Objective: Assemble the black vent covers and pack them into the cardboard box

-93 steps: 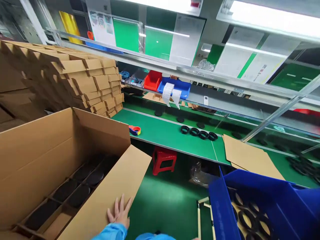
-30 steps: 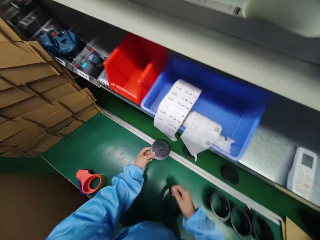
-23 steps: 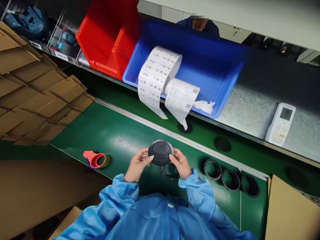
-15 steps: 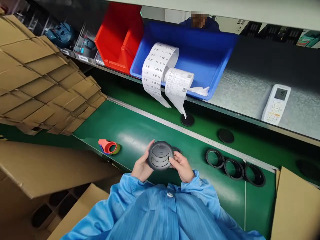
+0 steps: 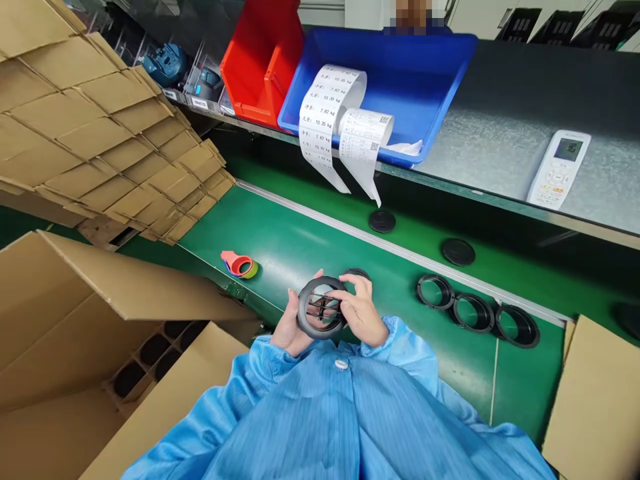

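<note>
A round black air vent [image 5: 305, 313] is held in front of my body, its slats turned edge-on so that I see through the gaps. My left hand [image 5: 290, 328] grips its left rim from the side and below. My right hand [image 5: 364, 313] is at the vent's right side, fingers bent, with fingertips on the slats. Behind my right fingers lies another black ring [image 5: 358, 273], mostly hidden. To the right, three black rings [image 5: 471, 312] stand in a row on the green table [image 5: 290, 233].
Tape rolls [image 5: 241, 265] lie left. Black discs [image 5: 458, 252] sit beyond the metal strip. An open carton [image 5: 145, 287] stands front left, below stacked cardboard dividers [image 5: 115, 127]. The shelf holds a red bin [image 5: 260, 67], a blue bin [image 5: 425, 87] with label rolls [image 5: 330, 107], and a remote [image 5: 560, 170].
The vent's slats, closed flat before, now stand open. My right hand has moved from the rim onto the slats. The view has shifted, showing more of the carton.
</note>
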A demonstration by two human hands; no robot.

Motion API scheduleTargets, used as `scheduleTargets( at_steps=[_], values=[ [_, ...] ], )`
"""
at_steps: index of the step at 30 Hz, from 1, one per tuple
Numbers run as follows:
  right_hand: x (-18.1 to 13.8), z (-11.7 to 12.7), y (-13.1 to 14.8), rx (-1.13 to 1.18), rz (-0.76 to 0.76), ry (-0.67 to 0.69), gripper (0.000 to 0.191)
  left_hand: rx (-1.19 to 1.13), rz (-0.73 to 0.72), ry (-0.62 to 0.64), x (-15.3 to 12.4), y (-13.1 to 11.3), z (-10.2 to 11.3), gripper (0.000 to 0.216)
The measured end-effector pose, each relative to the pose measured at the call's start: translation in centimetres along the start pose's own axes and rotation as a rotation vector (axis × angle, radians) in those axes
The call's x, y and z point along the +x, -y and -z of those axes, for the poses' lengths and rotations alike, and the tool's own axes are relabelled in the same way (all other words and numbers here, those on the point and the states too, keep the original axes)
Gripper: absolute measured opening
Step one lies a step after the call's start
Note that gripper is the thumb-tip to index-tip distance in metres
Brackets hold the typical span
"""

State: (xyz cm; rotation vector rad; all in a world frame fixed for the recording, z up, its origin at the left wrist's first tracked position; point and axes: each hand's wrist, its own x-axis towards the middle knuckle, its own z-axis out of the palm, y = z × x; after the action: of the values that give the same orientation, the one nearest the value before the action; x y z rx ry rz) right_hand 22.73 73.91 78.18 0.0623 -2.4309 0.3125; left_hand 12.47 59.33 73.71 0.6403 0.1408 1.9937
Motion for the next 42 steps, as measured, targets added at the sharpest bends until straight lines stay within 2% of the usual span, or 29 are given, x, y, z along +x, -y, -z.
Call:
scheduleTargets(
  at_steps=[4, 11, 18, 25, 28, 31, 33, 35, 36, 39, 42],
  values=[
    [-0.2, 0.1, 0.7, 0.062, -0.018, 0.004, 0.063, 0.002, -0.01, 0.004, -0.2, 0.6, 0.1, 0.089],
    [-0.8, 0.9, 1.5, 0.223, -0.089, -0.049, 0.065, -0.001, 0.026, 0.002, 0.2, 0.5, -0.5, 0.091],
    [-1.1, 1.1, 0.7, 0.213, -0.158, -0.076, 0.071, 0.005, 0.068, -0.119, 1.0, 0.7, -0.3, 0.087],
    [-1.4, 0.4, -0.3, 0.177, -0.132, -0.074, 0.063, -0.045, 0.104, -0.148, 2.0, 0.4, 0.5, 0.084],
    [-1.7, -0.5, -0.9, -0.012, -0.005, 0.086, 0.058, -0.085, 0.09, -0.244, 2.7, 0.3, 1.6, 0.075],
    [-2.0, -1.6, -1.6, -0.183, 0.092, 0.317, 0.063, -0.077, 0.193, -0.411, 3.4, 0.9, 2.7, 0.066],
    [-2.2, -2.4, -2.3, -0.209, 0.003, 0.402, 0.086, -0.037, 0.312, -0.461, 3.9, 1.6, 3.1, 0.068],
    [-2.2, -3.2, -3.3, -0.171, -0.11, 0.475, 0.116, -0.008, 0.381, -0.443, 4.4, 2.2, 3.3, 0.071],
    [-2.0, -3.6, -3.9, -0.144, -0.152, 0.495, 0.124, 0.0, 0.395, -0.425, 4.7, 2.4, 3.4, 0.072],
    [-1.1, -4.1, -6.2, -0.196, -0.275, 0.399, 0.121, 0.02, 0.424, -0.413, 5.5, 2.1, 4.2, 0.075],
    [0.4, -4.0, -9.1, -0.463, -0.394, 0.238, 0.121, 0.077, 0.367, -0.497, 6.0, 0.9, 6.0, 0.07]
  ],
)
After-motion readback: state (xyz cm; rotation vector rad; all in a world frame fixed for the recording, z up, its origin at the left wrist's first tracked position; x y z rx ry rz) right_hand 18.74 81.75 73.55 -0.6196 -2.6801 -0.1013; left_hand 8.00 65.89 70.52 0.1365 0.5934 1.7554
